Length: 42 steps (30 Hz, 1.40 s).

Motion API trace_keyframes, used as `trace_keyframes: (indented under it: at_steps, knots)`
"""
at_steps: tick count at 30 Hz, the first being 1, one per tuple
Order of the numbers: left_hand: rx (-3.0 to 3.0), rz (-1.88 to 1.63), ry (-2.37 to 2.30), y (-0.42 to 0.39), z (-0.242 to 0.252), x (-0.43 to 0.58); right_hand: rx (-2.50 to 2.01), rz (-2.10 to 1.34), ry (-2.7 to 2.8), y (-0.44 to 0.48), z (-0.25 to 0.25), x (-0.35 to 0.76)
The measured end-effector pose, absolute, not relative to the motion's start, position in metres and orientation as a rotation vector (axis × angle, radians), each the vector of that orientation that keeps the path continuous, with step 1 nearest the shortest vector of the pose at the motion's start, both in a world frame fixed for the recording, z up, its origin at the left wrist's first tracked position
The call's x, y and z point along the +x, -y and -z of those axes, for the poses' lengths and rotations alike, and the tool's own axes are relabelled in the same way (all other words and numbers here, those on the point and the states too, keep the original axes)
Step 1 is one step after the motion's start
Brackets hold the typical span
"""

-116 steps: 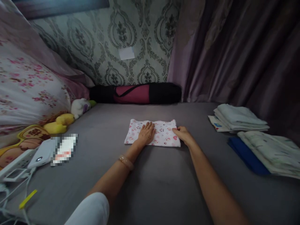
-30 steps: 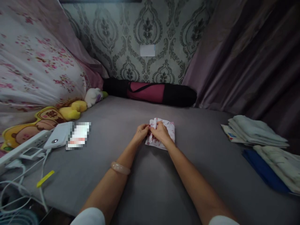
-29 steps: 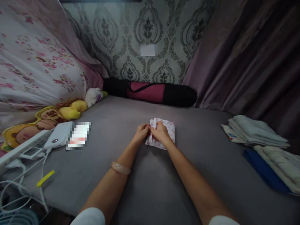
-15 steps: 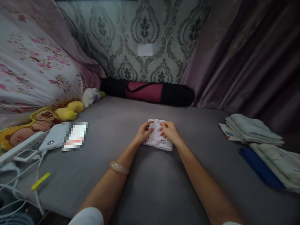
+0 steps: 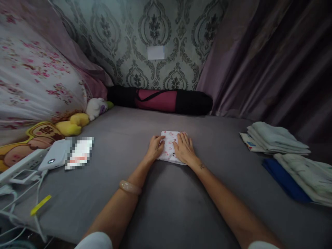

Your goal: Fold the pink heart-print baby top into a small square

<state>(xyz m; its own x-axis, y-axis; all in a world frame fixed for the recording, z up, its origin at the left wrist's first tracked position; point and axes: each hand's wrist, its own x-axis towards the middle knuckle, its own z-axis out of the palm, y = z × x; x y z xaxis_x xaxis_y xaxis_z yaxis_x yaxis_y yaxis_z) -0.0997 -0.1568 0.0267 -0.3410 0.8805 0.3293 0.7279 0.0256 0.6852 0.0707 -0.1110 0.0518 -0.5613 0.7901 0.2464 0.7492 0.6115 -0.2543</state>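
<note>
A small folded white cloth [image 5: 169, 146] with pink and dark prints lies flat on the grey sheet in front of me. At its left edge is my left hand [image 5: 155, 148], its fingers curled and the thumb over the cloth, pinching that edge. My right hand [image 5: 184, 148] rests palm down across the right side of the cloth, fingers stretched out. A pale bangle [image 5: 130, 187] circles my left forearm.
Folded pale cloths [image 5: 277, 138] and a blue cloth [image 5: 284, 180] lie to the right. On the left are a power strip [image 5: 28, 162], a white power bank [image 5: 55, 154], cables and plush toys [image 5: 68, 126]. A long black-and-maroon bag [image 5: 158, 100] lies along the wall.
My right hand has gone from curled fingers to lying flat on the cloth's right side. My left hand has shifted to the left edge with its fingers drawn in. The view has shifted slightly.
</note>
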Motion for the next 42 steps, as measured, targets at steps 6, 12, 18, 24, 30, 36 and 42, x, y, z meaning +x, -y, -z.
trace_keyframes:
  at_steps: [6,12,18,24,30,36,42]
  knots:
    - [1.799,-1.007,-2.192,0.162,-0.024,-0.096,-1.275,-0.125,2.548,0.114,-0.048,0.072]
    - [1.74,-0.856,-2.28,0.168,-0.03,-0.09,-1.269,-0.148,2.59,0.112,-0.047,0.072]
    - [1.615,-1.088,-2.222,0.165,-0.033,-0.096,-1.295,-0.238,2.558,0.104,-0.073,0.065]
    - [1.473,-1.348,-2.239,0.162,-0.032,-0.104,-1.223,-0.063,2.545,0.106,-0.06,0.054]
    - [1.41,-1.404,-2.25,0.162,-0.031,-0.106,-1.242,0.006,2.564,0.106,-0.042,0.053]
    - [1.33,-1.399,-2.271,0.163,-0.034,-0.106,-1.257,-0.003,2.569,0.108,-0.043,0.053]
    - [1.161,-1.468,-2.221,0.164,-0.036,-0.108,-1.357,-0.313,2.567,0.097,-0.071,0.048]
